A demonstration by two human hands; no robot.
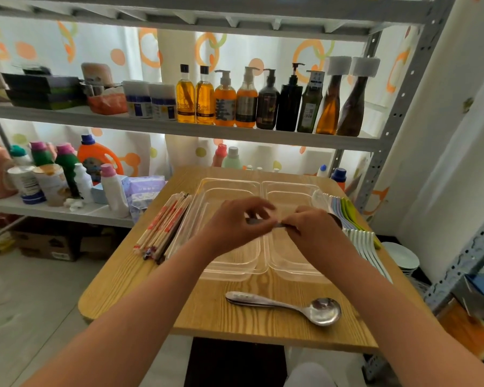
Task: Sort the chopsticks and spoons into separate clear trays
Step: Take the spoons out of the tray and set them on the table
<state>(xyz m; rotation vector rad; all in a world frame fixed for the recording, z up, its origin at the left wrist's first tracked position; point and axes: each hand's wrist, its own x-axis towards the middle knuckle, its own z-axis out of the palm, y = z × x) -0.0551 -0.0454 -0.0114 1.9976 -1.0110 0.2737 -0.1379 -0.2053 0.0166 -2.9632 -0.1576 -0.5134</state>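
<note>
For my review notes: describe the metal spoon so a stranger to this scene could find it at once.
Start at the wooden table with two clear trays. The metal spoon lies on the near edge, in front of the trays, bowl to the right. Unlike the white and coloured spoons along the right side, it is shiny steel.

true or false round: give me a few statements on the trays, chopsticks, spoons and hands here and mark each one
1. The left tray and right tray sit side by side on the wooden table. True.
2. The chopsticks lie inside the left tray. False: they lie on the table, left of that tray.
3. The metal spoons lie on the table, nearer the person than the trays. True.
4. The left hand rests flat on the table. False: it and the right hand both pinch a small dark item above the trays.
</note>
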